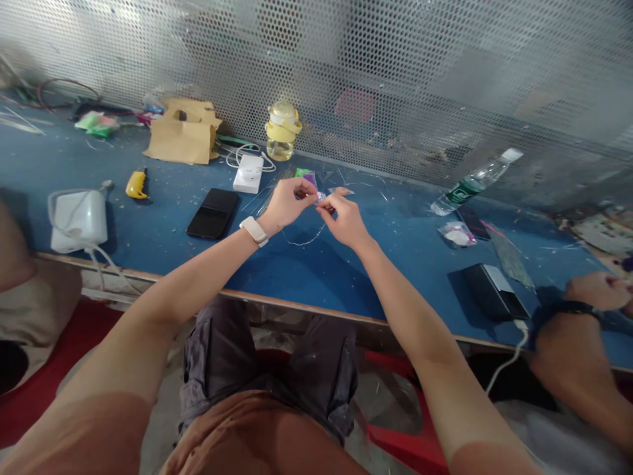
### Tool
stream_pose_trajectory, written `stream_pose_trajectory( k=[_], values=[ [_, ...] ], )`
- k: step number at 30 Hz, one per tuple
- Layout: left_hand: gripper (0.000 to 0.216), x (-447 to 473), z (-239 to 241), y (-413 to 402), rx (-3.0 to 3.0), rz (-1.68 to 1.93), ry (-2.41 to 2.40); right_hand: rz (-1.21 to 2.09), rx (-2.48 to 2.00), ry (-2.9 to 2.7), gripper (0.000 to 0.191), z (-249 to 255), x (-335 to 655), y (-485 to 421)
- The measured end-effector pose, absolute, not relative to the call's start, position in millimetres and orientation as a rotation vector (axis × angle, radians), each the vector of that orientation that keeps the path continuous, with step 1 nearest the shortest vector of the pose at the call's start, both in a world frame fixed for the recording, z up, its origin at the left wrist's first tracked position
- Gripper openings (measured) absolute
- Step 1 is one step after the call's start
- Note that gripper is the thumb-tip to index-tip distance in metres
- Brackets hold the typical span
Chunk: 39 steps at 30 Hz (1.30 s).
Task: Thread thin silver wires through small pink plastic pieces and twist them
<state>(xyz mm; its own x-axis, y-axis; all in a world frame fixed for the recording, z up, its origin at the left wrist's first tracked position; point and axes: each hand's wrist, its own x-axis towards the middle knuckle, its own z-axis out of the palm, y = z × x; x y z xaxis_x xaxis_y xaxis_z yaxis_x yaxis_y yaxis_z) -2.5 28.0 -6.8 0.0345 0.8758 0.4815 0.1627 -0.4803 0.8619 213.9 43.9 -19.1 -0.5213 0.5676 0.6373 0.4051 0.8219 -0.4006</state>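
Note:
Both hands meet above the middle of the blue table. My left hand [291,201], with a pale band at its wrist, is closed in a pinch. My right hand [342,214] pinches from the other side, its fingertips almost touching the left ones. Between them shows a small shiny whitish-blue piece [320,196], too small to name. A thin pale strand [304,244] curves over the table below the hands. Just behind the fingers lies a small green and purple packet [309,177], partly hidden by my left hand. Thin loose strands [270,191] lie left of it.
Left of my hands lie a black phone [213,213], a white charger [248,173], a yellow cutter [137,185] and a white power block [79,220]. A yellow-lidded bottle [282,132] stands behind. Rightward are a water bottle [475,182], a black box [494,292] and another person's hand [596,290].

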Motion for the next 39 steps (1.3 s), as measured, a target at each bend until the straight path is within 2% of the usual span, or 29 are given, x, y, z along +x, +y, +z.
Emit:
stream_pose_trajectory(
  k=[5,11,16,23,33,39],
  values=[
    [0.013,-2,-12,33,1.55,1.451,0.962,0.252,-0.736,-2.216,0.029,-17,216,44],
    [0.031,-4,-11,33,1.899,1.358,1.073,0.172,-0.755,-2.244,0.021,-16,218,44],
    [0.025,-5,-7,24,2.239,1.27,1.198,0.102,-0.792,-2.228,0.013,-16,218,46],
    [0.023,-9,-5,24,2.36,1.184,1.19,0.097,-0.815,-2.21,0.015,-15,218,46],
    [0.012,-5,4,17,1.816,1.144,0.997,0.079,-0.816,-2.191,0.024,-13,218,44],
    [0.02,-4,12,9,1.66,1.103,0.989,0.079,-0.822,-2.169,0.033,-11,219,44]
  ],
)
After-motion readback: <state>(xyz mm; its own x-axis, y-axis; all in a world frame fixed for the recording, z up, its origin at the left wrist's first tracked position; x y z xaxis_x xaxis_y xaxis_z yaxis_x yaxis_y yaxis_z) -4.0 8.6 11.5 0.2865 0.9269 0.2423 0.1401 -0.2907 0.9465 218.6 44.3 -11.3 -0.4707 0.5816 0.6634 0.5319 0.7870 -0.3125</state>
